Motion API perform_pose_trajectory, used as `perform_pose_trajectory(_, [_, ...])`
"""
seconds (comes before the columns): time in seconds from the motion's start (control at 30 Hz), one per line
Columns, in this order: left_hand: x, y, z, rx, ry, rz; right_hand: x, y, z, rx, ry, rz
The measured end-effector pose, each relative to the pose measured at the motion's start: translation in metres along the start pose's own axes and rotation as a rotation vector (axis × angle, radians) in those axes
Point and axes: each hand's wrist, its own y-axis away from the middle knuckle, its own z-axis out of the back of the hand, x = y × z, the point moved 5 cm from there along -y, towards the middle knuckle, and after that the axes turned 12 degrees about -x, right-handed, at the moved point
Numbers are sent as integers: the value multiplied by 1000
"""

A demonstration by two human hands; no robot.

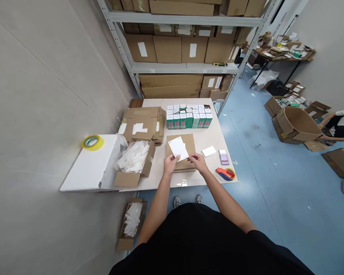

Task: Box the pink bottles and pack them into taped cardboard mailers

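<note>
My left hand (pixel 170 163) pinches the lower edge of a small stack of white cards (pixel 178 148), held tilted above a flat brown carton (pixel 181 147) on the table (pixel 212 168). At the cards' lower right corner my right hand (pixel 198 161) is closed, its fingertips touching the edge. Both hands hover near the table's front edge.
Green-and-white boxes (pixel 188 116) stand in rows at the back. Flattened cartons (pixel 143 124) lie at left, beside an open box of plastic bags (pixel 135 158). A white pad (pixel 208 151), purple labels (pixel 224 157) and an orange tape dispenser (pixel 226 173) lie at right. Yellow tape roll (pixel 92 142) far left.
</note>
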Motion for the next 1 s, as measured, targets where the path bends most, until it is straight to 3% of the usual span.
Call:
perform_pose_trajectory(0.67, [1,18,-26,-45,-90,-56,16,-2,28,95,-28,21])
perform_pose_trajectory(0.77, [-6,24,-25,-238,-234,-208,19,0,32,91,-45,26])
perform_pose_trajectory(0.83, [-15,31,-32,-284,-340,-365,22,2,33,88,-61,28])
perform_pose_trajectory(0.9, [-21,38,-48,-127,-401,-477,24,3,34,98,-79,34])
perform_pose_trajectory(1.0, [-22,47,-67,100,-398,-506,27,4,35,123,-103,50])
